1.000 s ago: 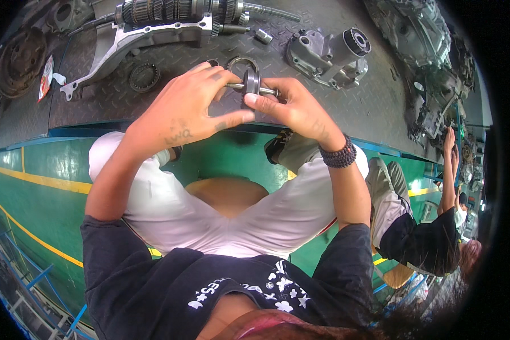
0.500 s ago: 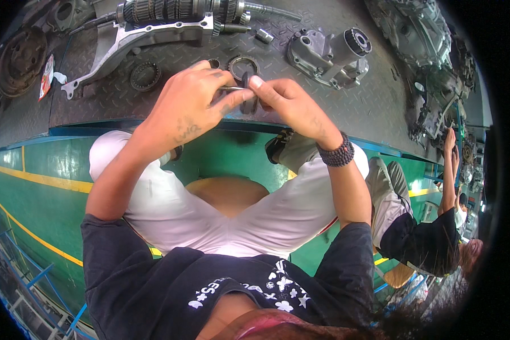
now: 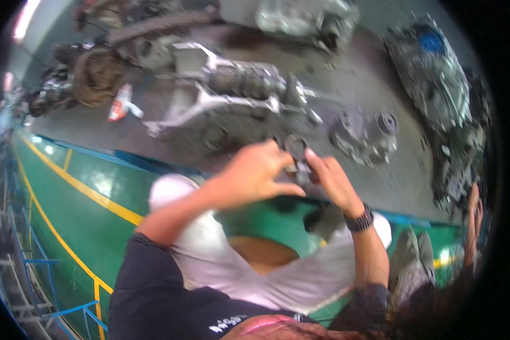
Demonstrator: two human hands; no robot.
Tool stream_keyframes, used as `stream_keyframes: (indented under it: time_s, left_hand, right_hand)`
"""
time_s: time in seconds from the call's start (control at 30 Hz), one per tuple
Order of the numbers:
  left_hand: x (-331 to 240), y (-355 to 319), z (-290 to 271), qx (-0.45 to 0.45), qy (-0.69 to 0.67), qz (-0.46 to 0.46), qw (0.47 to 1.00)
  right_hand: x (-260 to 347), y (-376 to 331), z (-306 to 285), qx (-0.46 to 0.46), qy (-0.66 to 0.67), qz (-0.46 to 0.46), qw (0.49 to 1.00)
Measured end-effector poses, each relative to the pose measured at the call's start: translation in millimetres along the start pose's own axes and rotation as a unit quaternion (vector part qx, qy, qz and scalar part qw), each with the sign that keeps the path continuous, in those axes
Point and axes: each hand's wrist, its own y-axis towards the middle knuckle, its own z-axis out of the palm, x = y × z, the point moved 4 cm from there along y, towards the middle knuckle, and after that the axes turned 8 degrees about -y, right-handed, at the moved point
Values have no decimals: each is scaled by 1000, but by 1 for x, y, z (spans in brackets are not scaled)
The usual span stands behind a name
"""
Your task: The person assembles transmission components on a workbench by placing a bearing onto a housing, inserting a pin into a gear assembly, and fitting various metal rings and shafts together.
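Note:
My left hand is over the front of the metal work surface, with its thumb stretched out and a gap between thumb and fingers. Close by on the right, my right hand curls its fingers round a small dark metal part, mostly hidden and smeared by motion. Between the hands is a blurred bright metal piece; which hand touches it is unclear. A metal ring lies just beyond the fingertips. Farther off, a gear shaft rests in an open cast housing.
A smaller cast housing stands right of my hands. Large gearbox casings line the far right. At the left are a rusty round part and a red-and-white packet. A co-worker's arm shows at the right edge.
The view has swung, so the bench and both hands appear lower and farther right. My left thumb and fingers have parted from the thin rod-like piece they pinched before.

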Motion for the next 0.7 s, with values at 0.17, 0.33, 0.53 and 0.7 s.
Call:
stream_keyframes:
  time_s: [0.17,0.33,0.53,0.7]
  left_hand:
    - [2,4,13,3,-28,-91,995]
    - [13,5,12,31,-38,-109,993]
    - [22,11,19,32,-63,-140,988]
    - [14,14,12,57,-87,-115,988]
  right_hand:
    - [-12,-1,-2,17,21,4,1000]
    - [15,-4,-11,95,-99,-86,987]
    - [22,-8,-9,73,-206,-127,967]
    - [20,-12,-7,32,-157,-87,983]
